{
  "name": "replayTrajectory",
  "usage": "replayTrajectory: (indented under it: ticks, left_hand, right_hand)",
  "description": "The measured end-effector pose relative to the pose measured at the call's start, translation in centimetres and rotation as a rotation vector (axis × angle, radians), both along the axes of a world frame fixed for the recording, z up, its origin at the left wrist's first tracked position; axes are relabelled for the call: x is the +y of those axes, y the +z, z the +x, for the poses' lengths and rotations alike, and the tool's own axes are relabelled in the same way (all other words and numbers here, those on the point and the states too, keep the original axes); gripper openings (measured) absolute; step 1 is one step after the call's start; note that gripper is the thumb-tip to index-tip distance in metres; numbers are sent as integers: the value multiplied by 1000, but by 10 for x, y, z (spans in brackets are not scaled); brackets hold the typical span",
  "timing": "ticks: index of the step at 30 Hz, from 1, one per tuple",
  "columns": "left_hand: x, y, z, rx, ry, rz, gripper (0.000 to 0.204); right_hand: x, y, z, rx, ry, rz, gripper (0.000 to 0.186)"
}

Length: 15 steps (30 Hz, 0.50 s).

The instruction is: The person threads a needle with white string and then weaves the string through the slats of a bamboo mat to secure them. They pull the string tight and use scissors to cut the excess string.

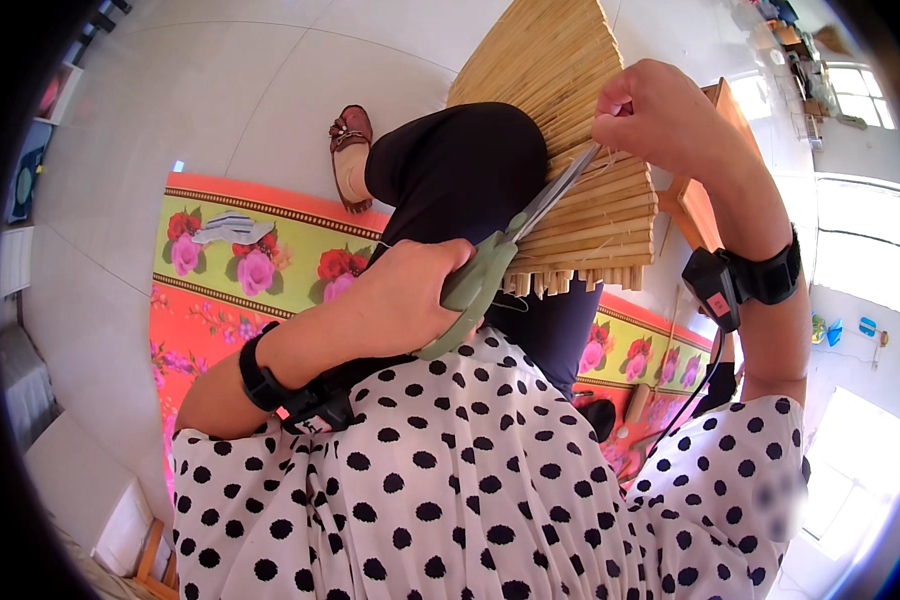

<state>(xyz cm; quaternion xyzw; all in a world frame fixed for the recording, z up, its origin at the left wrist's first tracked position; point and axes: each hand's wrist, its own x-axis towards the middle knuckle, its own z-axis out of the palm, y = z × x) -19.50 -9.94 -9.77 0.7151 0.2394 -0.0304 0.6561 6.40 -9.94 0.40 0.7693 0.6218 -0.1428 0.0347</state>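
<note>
My left hand (pixel 420 290) is wrapped round the green handles of a pair of scissors (pixel 475 275). The metal blades point up and to the right across a mat of thin, straw-coloured sticks (pixel 585 215), which rests against my legs. Close by the blade tips, my right hand (pixel 655 115) is closed in a pinch above the mat's right edge. Whatever lies between its fingers is too small to make out. Fine thread ends stick out from the mat near the blades and along its lower edge.
A red and yellow-green flowered cloth (pixel 240 230) covers part of the tiled floor (pixel 220 90) under me. A striped scrap (pixel 232 228) lies on it. Right of the mat stands a wooden piece of furniture (pixel 700 205). A black cable (pixel 695 385) hangs from my right wrist device.
</note>
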Motion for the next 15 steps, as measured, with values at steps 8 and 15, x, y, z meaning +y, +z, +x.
replayTrajectory:
  ticks: [8,15]
  left_hand:
    - [5,7,-2,37,-15,-34,34]
    - [6,6,-16,77,32,314,36]
  right_hand:
    - [0,-3,-1,-78,170,107,19]
    - [0,-4,3,-74,231,150,17]
